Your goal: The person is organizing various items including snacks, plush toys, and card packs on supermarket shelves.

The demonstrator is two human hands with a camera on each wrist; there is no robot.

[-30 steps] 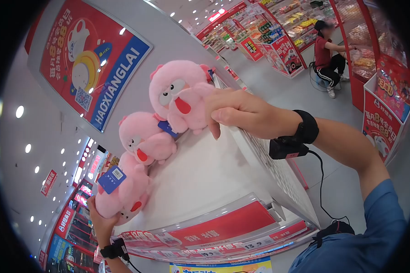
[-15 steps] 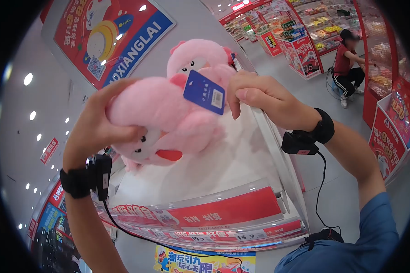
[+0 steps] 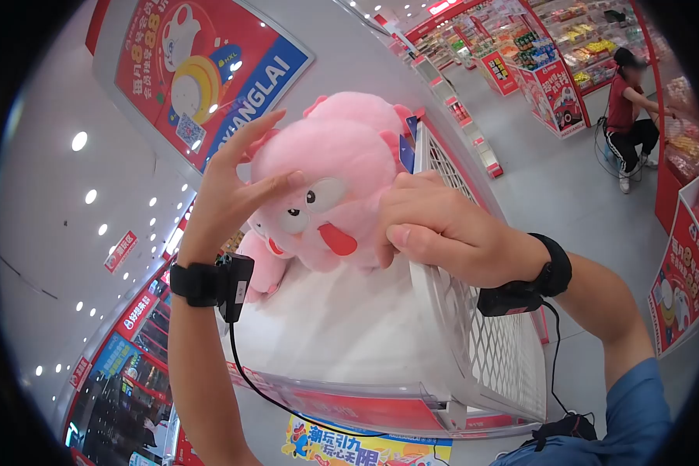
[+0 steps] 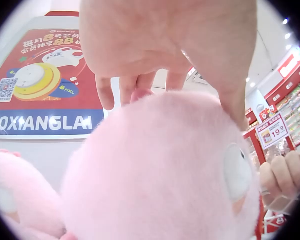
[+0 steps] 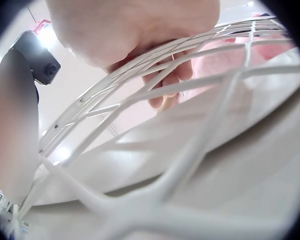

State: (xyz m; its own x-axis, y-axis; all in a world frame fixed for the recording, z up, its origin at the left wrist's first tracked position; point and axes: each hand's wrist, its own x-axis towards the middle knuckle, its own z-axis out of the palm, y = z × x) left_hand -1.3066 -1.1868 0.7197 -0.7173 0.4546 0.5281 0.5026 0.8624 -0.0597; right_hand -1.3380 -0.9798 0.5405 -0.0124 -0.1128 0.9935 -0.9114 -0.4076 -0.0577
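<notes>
A pink plush toy [image 3: 326, 163] with big white eyes and a red beak stands near the wire side of a white display shelf [image 3: 318, 334]. My left hand [image 3: 233, 186] grips its head, thumb by the eyes; in the left wrist view the fingers reach over the far side. My right hand [image 3: 450, 229] is curled over the top of the white wire side panel [image 3: 505, 349], close beside the toy. In the right wrist view its fingers [image 5: 165, 82] show through the mesh. Another pink plush toy [image 3: 361, 105] is partly hidden behind, and a third [image 3: 262, 260] sits left.
A red and blue poster [image 3: 210, 85] hangs on the wall behind the shelf. Price strips [image 3: 365, 408] run along the shelf front. To the right, a person in a red shirt [image 3: 625, 109] sits by snack racks. Cables hang from both wrist cameras.
My left hand has lifted the tagged plush toy from the left end, turned it and brought it rightward in front of the far toy. My right hand stays at the wire panel.
</notes>
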